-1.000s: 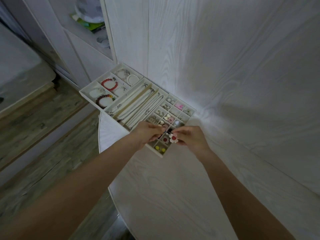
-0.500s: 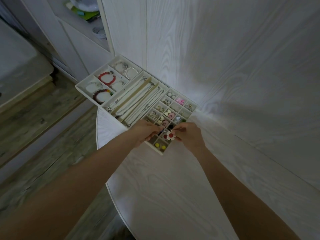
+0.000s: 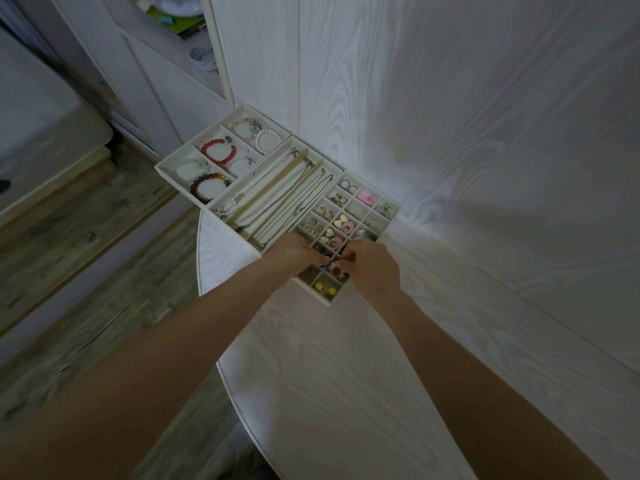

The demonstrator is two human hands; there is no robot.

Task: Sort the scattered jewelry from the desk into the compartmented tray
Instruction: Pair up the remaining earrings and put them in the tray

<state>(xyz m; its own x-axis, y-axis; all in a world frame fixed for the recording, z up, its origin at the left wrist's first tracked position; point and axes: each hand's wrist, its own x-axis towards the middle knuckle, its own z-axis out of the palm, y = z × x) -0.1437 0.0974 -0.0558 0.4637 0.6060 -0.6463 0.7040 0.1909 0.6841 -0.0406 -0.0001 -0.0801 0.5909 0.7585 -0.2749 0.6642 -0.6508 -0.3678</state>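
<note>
Squinted at my feed for a while — honestly can't read a single word, label, brand or number anywhere, not on the cream compartmented jewelry tray (image 3: 166,169) either — nothing legible.

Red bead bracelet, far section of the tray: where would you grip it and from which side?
Pinch the beaded ring of the red bead bracelet at one spot on its arc, coming straight down from above. It lies flat as an open loop in its compartment of the tray, whose walls block a sideways approach. One fingertip can likely go inside the loop and one outside. Both hands are busy at the near grid.
</note>
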